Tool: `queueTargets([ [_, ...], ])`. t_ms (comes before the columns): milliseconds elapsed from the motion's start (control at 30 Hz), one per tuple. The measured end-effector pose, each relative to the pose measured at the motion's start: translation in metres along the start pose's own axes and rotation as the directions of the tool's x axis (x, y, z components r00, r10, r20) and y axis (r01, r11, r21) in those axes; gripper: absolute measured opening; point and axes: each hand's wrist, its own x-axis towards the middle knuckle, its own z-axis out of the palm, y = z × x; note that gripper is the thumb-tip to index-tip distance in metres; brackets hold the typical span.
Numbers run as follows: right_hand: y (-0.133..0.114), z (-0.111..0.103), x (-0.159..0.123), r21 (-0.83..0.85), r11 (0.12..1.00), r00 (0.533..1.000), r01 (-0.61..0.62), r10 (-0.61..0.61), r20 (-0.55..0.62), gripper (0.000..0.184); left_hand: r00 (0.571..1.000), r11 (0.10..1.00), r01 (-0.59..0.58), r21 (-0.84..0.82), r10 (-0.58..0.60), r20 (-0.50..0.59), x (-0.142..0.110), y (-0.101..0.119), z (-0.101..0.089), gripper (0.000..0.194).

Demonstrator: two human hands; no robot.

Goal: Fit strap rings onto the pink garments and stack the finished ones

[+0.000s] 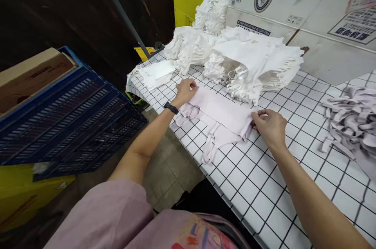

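- nearest to the camera is the dusty pink cloth shirt [102, 213] of the person, with a coloured print at its lower front.
- from my distant place, i judge the work to be partway: one pale lilac cloth garment with thin straps [225, 108] is laid out, its main panel quite flat, but its straps are loose and not arranged.
- this garment lies on the white table cover with black grid lines [243, 178], between the two hands, close to the near edge of the table.
- its surface looks smooth and matt; one strap loop points toward the near edge, and more cloth is bunched at its left end.
- the bare left hand [187, 89] seems to pinch the far left corner, thumb and finger together; the bare right hand [272, 125] pinches the right edge between thumb and forefinger.
- beyond are tall layered stacks of white cloth garments [258, 60]; i cannot tell if they are finished or waiting.
- at the right, a tangled pile of greyish lilac strappy cloth [358, 119] is not in order, so i suppose some work is left there.
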Motion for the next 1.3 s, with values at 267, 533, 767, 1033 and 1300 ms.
queueTargets([
  [267, 0.003, 0.002, 0.002, -0.063, 0.998, 0.999, 0.014, -0.016, -0.031, 0.007, 0.844, 0.935, -0.313, -0.166, 0.354, 0.402, -0.056, -0.008, -0.028, 0.026],
  [533, 0.003, 0.004, 0.000, -0.097, 0.995, 0.998, 0.015, -0.021, -0.061, 0.006, 0.937, 0.935, -0.232, -0.267, 0.288, 0.196, -0.091, -0.035, -0.057, 0.010],
  [767, 0.003, 0.006, 0.000, -0.099, 0.994, 0.996, 0.039, -0.047, -0.075, 0.005, 0.907, 0.973, -0.188, -0.132, 0.224, 0.356, -0.147, -0.067, -0.081, 0.021],
  [1033, 0.005, 0.008, 0.001, -0.164, 0.984, 0.993, 0.068, -0.083, -0.087, 0.007, 0.955, 0.983, -0.176, 0.045, 0.160, 0.250, -0.173, -0.058, -0.069, 0.025],
  [1300, 0.005, 0.008, 0.000, -0.134, 0.988, 0.992, 0.074, -0.087, -0.092, 0.006, 0.968, 0.953, -0.235, 0.190, 0.210, 0.140, -0.170, -0.049, -0.065, 0.025],
])
